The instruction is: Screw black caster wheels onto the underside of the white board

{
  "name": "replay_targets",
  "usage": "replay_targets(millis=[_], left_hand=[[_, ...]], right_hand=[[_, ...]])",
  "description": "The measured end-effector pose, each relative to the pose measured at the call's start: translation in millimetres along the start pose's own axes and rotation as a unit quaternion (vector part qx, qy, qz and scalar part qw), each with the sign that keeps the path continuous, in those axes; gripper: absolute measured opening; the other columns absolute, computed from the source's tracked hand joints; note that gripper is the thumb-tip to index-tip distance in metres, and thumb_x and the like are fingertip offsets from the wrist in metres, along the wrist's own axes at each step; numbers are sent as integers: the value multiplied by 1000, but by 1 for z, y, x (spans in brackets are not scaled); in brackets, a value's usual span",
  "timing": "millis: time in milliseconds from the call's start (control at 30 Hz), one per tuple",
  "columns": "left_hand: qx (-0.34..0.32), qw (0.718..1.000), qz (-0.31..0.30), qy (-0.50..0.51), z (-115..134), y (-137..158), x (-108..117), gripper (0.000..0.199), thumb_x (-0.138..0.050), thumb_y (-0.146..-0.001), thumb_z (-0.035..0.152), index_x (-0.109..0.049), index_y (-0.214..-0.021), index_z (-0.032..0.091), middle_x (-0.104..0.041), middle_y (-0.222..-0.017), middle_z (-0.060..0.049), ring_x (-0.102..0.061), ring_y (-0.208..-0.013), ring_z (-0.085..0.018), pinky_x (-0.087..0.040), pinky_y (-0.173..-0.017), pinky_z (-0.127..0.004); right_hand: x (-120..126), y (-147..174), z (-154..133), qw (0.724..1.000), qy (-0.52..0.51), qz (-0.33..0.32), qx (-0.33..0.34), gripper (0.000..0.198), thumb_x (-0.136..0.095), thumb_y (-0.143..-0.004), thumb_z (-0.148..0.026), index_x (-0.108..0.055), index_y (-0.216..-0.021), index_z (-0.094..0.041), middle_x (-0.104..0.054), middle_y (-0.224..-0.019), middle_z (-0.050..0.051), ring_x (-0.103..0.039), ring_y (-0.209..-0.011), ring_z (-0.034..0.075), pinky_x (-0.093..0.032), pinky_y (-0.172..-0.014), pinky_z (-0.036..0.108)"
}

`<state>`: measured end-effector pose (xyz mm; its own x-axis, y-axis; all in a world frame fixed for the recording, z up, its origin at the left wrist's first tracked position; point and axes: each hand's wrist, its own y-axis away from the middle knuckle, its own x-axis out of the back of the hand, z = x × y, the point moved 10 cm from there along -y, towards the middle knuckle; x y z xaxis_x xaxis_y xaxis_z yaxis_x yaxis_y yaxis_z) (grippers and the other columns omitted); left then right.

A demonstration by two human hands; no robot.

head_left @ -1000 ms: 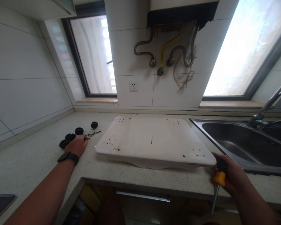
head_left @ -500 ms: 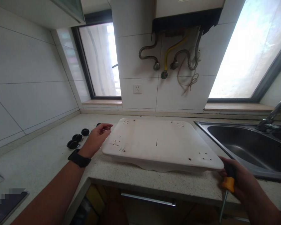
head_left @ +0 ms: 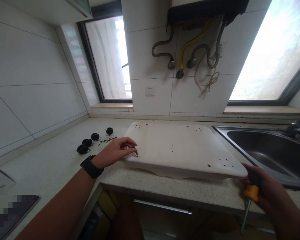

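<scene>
Pinching a slim dark screw (head_left: 136,152) — left hand (head_left: 115,150); right hand (head_left: 270,187) clasps steel-shafted screwdriver (head_left: 251,193).

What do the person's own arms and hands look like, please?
The left hand is ungloved, with a broad black band, apparently a watch, around its wrist. The right hand is ungloved too, with no band visible. No sleeves show.

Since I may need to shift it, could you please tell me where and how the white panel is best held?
Probably by its two short ends, one hand from each side: the white panel lies flat, wider than deep, its top raised above the counter; the right hand is at one corner.
</scene>
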<state>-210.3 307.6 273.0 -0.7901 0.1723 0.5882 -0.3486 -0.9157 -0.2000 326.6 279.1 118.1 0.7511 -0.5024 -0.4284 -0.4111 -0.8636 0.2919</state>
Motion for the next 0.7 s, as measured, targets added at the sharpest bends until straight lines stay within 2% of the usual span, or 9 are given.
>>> replay_targets(millis=[133,367,567,700], left_hand=[[-2,999,4,-49,-3,0,1,31,-72,-88,46,-75,-108,22,-78,-102,-8,-71,-95,-23,-54,-81,-34],[-9,992,-21,-124,0,3,-5,32,-67,-92,48,-76,-110,24,-76,-88,-4,-57,-66,-15,-41,-59,-27],[-37,983,-29,-176,9,3,-10,33,-64,-93,49,-79,-110,26,-73,-85,-2,-53,-63,-14,-38,-58,-28],[-67,979,-36,-191,16,4,-14,31,-63,-94,46,-79,-112,27,-76,-96,-5,-60,-72,-17,-44,-66,-29]], right_hand=[[-4,4,-2,1000,27,-1,4,11,-70,-74,-14,-71,-85,-17,-56,-59,0,-52,-37,12,-44,-30,21],[-8,12,-3,998,48,28,-7,12,-66,-74,-12,-70,-85,-17,-59,-56,2,-53,-35,15,-44,-28,24],[-5,6,1,999,43,15,-16,12,-68,-74,-15,-68,-85,-19,-57,-55,1,-51,-35,15,-43,-27,25],[-3,3,4,999,41,8,-21,14,-72,-73,-19,-68,-87,-21,-55,-55,-1,-50,-35,16,-44,-27,26]])
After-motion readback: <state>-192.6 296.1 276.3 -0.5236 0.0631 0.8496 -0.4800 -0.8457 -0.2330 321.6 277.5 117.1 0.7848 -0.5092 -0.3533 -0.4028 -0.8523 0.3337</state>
